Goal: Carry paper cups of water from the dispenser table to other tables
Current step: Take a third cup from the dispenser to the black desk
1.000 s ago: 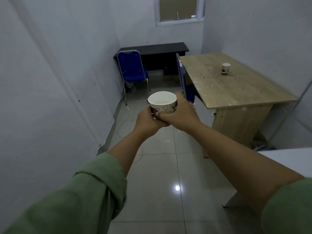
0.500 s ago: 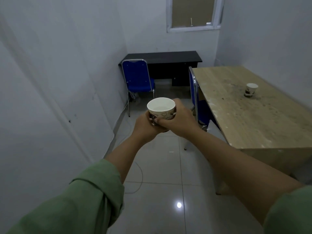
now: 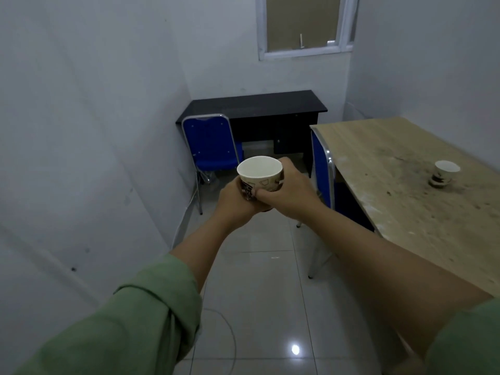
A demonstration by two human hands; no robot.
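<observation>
The paper cup (image 3: 259,173) sits upright out in front of the person, over the tiled floor (image 3: 259,293), well apart from any worktop. Both hands wrap it: the left hand (image 3: 235,203) cups its base and the right hand (image 3: 290,192) curls round its side, each grip closed on it. Compared with a second ago, the wooden worktop (image 3: 405,212) with its second cup (image 3: 445,174) has slid alongside to the right, and the black worktop (image 3: 257,106) looms nearer, likely the drop-off.
</observation>
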